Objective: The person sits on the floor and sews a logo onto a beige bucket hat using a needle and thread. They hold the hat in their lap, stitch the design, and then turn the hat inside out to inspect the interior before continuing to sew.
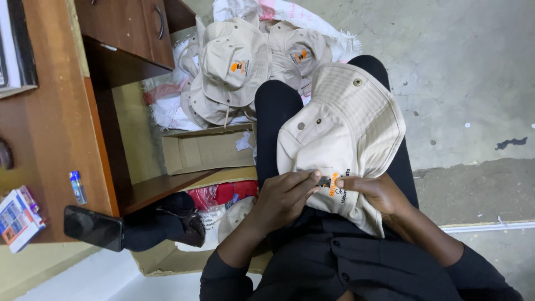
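A beige bucket hat [345, 120] with metal eyelets and an orange embroidered patch lies over my lap on my black trousers. My left hand [284, 195] pinches a small dark tool [324, 181] against the embroidery at the hat's lower edge. My right hand [374, 192] grips the hat's fabric just right of the patch, thumb on top.
A pile of similar beige hats [239, 67] lies on white sacking [334, 33] on the floor ahead. An open cardboard box [206, 150] sits beside my left leg. A wooden desk [56, 128] on the left holds a black phone [93, 227], a lighter [77, 187] and a small booklet [18, 217].
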